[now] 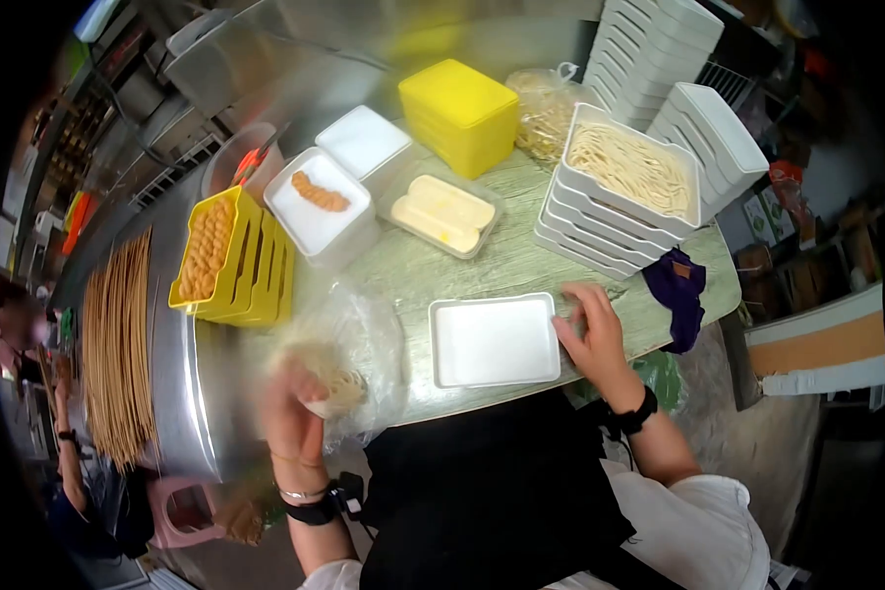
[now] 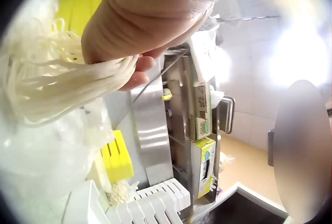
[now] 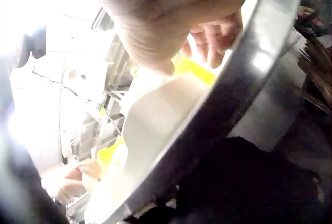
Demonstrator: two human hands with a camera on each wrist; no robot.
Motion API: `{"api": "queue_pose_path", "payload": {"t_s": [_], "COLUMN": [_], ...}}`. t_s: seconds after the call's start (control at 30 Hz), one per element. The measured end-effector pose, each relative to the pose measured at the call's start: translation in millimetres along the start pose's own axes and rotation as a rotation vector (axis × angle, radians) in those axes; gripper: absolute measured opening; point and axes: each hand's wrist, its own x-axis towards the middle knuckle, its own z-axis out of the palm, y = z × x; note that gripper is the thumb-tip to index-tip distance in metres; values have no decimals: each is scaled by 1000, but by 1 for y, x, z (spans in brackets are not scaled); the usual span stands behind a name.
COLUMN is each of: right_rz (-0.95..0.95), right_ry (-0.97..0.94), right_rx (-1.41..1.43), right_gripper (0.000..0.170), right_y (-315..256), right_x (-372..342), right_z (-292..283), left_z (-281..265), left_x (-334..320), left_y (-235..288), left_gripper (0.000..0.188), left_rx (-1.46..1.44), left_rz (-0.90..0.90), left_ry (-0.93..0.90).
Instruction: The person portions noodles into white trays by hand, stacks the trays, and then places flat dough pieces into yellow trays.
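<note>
- Holding the noodles well asks us for a light, even pinch; soft strands probably squash or snap under a hard squeeze
- We have them in the left hand at lower left of the head view, thumb and fingers closed round the bunch, strands looping out to the left in the left wrist view
- We do best to support the bunch near its middle, so that loose loops don't slip or tangle
- Beside them lies the clear plastic bag; we need to lift clear of its folds, since thin film could cling to strands
- At right of centre, our right hand is loosely spread, fingertips at the right rim of the white tray
- We want only light contact there, as the tray lies flat near the table edge and a hard push could skid it
</note>
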Motion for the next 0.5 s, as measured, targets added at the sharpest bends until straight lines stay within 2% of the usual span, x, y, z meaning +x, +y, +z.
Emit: {"api": "queue_pose_path", "payload": {"t_s": [0.07,0.17,0.27,0.3,0.37,0.47,0.5], "right_rz": [-164,-338,-250,-343,-300,-153,-155], "right_ry": [29,-116,-343,-280,-318,-450,-424], "right_rx": [13,-158,-277,-260,-255,-311,-289], "right_gripper": [27,25,17,15,18,22,23], "right_y": [4,7,7,4,2,-13,-17], "right_x": [24,42,46,41,25,-1,-4], "right_z": [4,13,19,17,23,35,40], "left_z": [-9,-15,-8,-14,-25,-27,-29], "left_x": [-7,-14,-21,-21,-20,-20,-18], "left_y": [-12,-20,-18,-18,-17,-17,-18], "left_gripper": [17,18,8,10,18,21,26], "left_rx": [-82,-114,-111,-173,-256,-224,-226], "left_rz": [-33,-17,4,-20,-43,-25,-30], "left_ry": [27,10,85,22,-48,-22,-32]}}
